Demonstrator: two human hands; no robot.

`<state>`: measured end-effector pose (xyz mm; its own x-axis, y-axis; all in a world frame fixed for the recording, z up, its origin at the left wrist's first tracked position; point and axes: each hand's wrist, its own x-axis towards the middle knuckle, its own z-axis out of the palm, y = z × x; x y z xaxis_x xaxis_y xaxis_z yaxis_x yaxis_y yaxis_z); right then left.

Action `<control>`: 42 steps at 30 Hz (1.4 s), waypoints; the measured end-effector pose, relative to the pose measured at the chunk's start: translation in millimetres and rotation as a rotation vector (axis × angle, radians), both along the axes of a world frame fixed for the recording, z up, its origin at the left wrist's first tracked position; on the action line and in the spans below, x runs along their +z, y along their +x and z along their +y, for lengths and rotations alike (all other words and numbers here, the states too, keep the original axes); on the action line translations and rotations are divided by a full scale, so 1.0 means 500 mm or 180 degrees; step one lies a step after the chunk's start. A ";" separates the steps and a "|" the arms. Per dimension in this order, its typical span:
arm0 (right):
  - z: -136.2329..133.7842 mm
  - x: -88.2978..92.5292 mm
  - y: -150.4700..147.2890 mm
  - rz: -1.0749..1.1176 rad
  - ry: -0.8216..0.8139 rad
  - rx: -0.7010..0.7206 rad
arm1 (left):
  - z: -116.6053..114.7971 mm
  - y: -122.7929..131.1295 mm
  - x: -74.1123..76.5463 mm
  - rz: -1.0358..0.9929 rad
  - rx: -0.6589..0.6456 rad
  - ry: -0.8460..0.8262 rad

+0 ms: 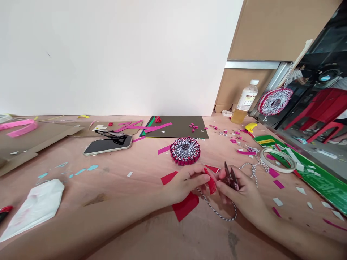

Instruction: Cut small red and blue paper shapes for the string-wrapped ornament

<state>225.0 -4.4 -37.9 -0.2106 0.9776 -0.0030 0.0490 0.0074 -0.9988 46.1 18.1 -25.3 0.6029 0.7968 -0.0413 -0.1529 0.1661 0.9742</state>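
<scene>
My left hand pinches a small red strip with a finely cut fringe. Close beside it, my right hand is closed around small dark snips, their two pointed blades sticking up and apart. The right fingertips are near the red strip; whether they touch it I cannot tell. Red paper pieces lie under and beside the left hand. A black-and-white twisted cord loops below both hands. Just beyond them sits a round magenta ornament with a black-and-white thread pattern and a dark centre.
A phone with eyeglasses on it lies left. At right are a tape roll, a green board, a bottle and paper scraps. A similar ornament hangs past the table edge. A white panel stands behind.
</scene>
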 end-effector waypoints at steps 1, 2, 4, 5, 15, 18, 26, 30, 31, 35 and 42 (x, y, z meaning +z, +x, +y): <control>-0.001 0.002 -0.001 0.0070 -0.0059 0.0024 | 0.000 0.001 -0.002 -0.0060 -0.0068 -0.0047; -0.003 0.003 -0.002 0.0109 -0.0088 0.0037 | 0.000 0.001 -0.005 -0.0117 -0.0094 -0.0105; -0.004 0.005 -0.002 0.0145 -0.0096 0.0056 | 0.001 0.004 -0.008 -0.0202 -0.0037 -0.0174; -0.004 0.005 -0.002 0.0157 -0.0095 0.0076 | 0.001 0.005 -0.008 -0.0232 0.0055 -0.0165; 0.000 -0.001 -0.002 0.0316 -0.0164 -0.0010 | 0.002 0.008 -0.010 -0.0300 0.0399 -0.0013; 0.003 0.003 -0.003 0.0315 -0.0236 0.0064 | 0.003 0.007 -0.010 -0.0296 0.0271 -0.0081; 0.012 0.007 -0.010 0.0092 -0.0463 -0.0171 | -0.001 0.010 -0.011 -0.0057 0.0717 -0.0217; 0.015 0.004 -0.008 0.0147 -0.0432 -0.0322 | -0.003 0.012 -0.014 0.0096 0.0521 -0.0061; 0.015 0.003 -0.006 0.0180 -0.0415 -0.0318 | -0.003 0.013 -0.015 0.0129 0.0464 -0.0040; 0.015 -0.002 0.000 0.0217 -0.0326 -0.0219 | -0.002 0.013 -0.015 0.0064 0.0542 -0.0234; 0.013 -0.004 0.004 -0.0036 -0.0100 0.0150 | -0.003 0.013 -0.009 -0.0167 0.0788 -0.0276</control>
<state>227.0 2.3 -39.7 -0.2563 0.9659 -0.0363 0.0605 -0.0214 -0.9979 52.6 16.5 -29.8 0.3931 0.9151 -0.0896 -0.2491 0.1998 0.9476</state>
